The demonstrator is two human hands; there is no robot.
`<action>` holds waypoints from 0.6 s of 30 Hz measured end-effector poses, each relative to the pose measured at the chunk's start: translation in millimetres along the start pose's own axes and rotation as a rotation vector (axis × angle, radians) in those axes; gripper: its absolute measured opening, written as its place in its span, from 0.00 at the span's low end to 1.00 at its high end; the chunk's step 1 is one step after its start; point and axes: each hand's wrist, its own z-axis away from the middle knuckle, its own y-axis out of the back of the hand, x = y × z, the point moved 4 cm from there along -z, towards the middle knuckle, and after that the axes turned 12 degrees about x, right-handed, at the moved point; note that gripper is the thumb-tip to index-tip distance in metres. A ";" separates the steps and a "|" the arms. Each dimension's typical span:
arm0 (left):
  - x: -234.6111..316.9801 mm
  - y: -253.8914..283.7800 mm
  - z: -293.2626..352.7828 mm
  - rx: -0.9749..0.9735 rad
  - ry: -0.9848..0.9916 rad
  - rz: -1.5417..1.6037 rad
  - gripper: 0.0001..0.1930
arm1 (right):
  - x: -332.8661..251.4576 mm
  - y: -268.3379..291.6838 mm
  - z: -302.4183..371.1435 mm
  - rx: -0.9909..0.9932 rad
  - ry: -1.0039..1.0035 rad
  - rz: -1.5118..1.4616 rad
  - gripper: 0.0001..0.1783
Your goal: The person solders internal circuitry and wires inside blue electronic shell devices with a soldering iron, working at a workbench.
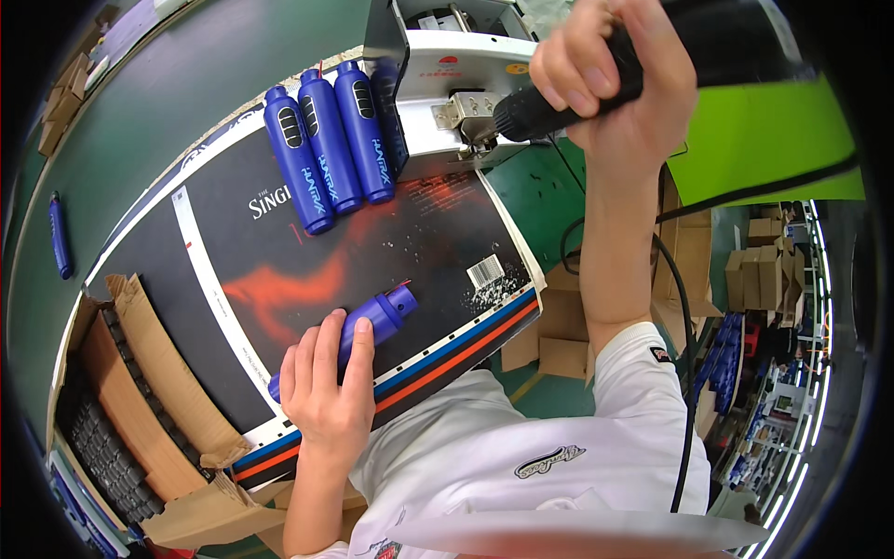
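Dark printed sheet (219,219) over the work surface. Head view: I see the left hand (328,391) wrapped over a blue tube (396,310) on it; well apart, the right hand (643,98) grips a black tool (545,114), nose at the metal block (468,116). Whether they touch, I cannot tell. Judgement: align nose with block, press lightly, keep tube steady.

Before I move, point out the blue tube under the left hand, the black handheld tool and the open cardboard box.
Blue tube (382,317): head view, upper exposed end.
Black handheld tool (726,45): head view, thick body.
Open cardboard box (174,365): head view, right flap.
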 end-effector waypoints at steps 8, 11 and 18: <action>-2.9 1.2 3.9 -0.010 0.012 0.023 0.21 | 20.7 28.7 -8.2 -0.524 -0.241 -0.156 0.18; -3.8 2.0 4.7 -0.006 0.035 0.008 0.22 | 15.2 31.6 23.0 -0.434 -0.222 -0.328 0.21; -8.1 -5.0 7.6 0.059 -0.009 -0.026 0.23 | -1.8 -3.5 75.6 -0.492 -0.076 -0.311 0.21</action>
